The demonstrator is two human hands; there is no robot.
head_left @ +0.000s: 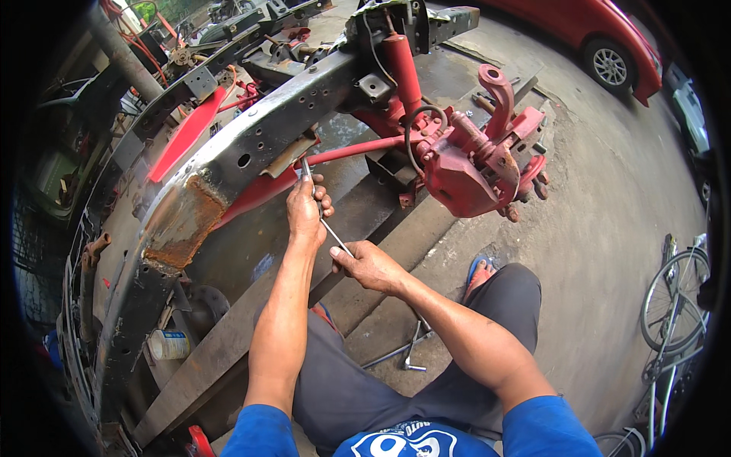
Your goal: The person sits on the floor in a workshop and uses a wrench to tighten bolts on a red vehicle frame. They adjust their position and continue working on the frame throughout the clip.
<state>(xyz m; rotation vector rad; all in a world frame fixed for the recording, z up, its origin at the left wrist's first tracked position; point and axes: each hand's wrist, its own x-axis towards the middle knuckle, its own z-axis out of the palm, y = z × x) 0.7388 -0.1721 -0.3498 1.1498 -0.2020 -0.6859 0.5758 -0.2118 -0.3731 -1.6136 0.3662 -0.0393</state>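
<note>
A slim steel wrench (333, 233) slants between my hands. My left hand (304, 212) is closed around its upper part, just below a bracket (289, 154) on the black vehicle frame (266, 114). The tool's upper tip reaches the inner end of a red rod (354, 149); exactly what it fits on is hidden. My right hand (369, 266) grips the lower end, thumb on top. To the right of the bracket, the rod runs to a red-painted hub and knuckle assembly (472, 171). A red shock absorber (401, 68) stands above it.
Ratchet-like tools (411, 358) lie on the concrete between my legs. A steel beam (202, 362) runs along the left beside a can (169, 344). Bicycles (674, 305) stand at the right; a red car (594, 38) is parked at the back right.
</note>
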